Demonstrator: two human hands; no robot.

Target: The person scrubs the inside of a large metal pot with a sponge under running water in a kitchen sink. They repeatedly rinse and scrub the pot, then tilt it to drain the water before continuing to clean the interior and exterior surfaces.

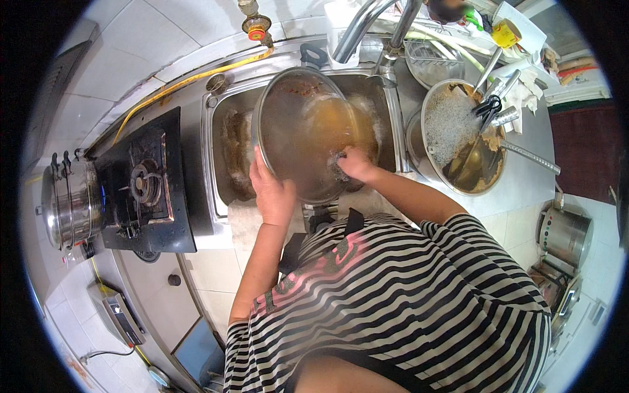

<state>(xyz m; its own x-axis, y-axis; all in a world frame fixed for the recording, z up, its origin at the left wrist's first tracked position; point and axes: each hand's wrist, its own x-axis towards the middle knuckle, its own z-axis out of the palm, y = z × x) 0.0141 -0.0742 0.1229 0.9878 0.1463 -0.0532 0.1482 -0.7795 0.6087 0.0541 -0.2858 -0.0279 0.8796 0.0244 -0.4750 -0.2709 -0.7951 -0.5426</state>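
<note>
A large round metal pan (295, 127) is tilted over the steel sink (210, 162). Black side handles show past its far and near rims, and a yellowish-brown wet patch lies on its inner face. My left hand (272, 194) grips the pan's left rim, thumb on the inside. In my right hand (357, 164) is a wire scouring pad (338, 169), pressed to the lower right of the pan's inside. My fingers partly cover the pad. Above the sink hangs a chrome faucet (361, 29).
To the right stands a big steel pot (502, 172) holding suds, ladles and other utensils. On the left are a gas stove (142, 186) and a lidded steamer pot (71, 201). A yellow gas hose (172, 87) runs along the wall. A cloth (245, 223) hangs over the sink's front edge.
</note>
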